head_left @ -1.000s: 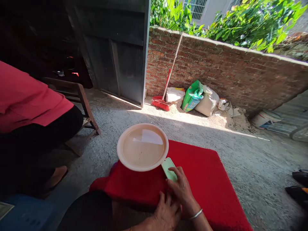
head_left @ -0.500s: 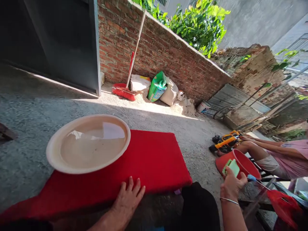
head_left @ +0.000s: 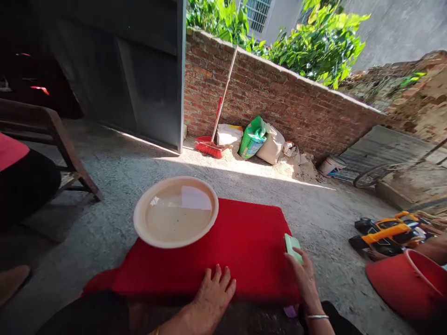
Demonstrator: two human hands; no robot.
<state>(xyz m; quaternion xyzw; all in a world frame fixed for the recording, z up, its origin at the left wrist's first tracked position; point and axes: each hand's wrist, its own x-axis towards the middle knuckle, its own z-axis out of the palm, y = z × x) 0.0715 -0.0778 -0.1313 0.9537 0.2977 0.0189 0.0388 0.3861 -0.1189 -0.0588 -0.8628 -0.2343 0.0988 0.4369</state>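
Lower centre, my left hand (head_left: 213, 297) spreads empty on the red cloth (head_left: 251, 237), seemingly for steadiness; lower right, my right hand (head_left: 307, 280) pinches a mint-green scrub brush (head_left: 292, 244).

A pale green scrubbing brush (head_left: 292, 244), small and blocklike with rounded corners, is held at the right edge of a red cloth (head_left: 244, 242), between its far and near corners. The brush's smooth back faces up, its length slanting toward the near right; whether its underside touches the cloth cannot be told. The cloth, thick and plain, lies spread flat, with a crisp far right corner, darkening toward the near edge and drooping at the near left corner.
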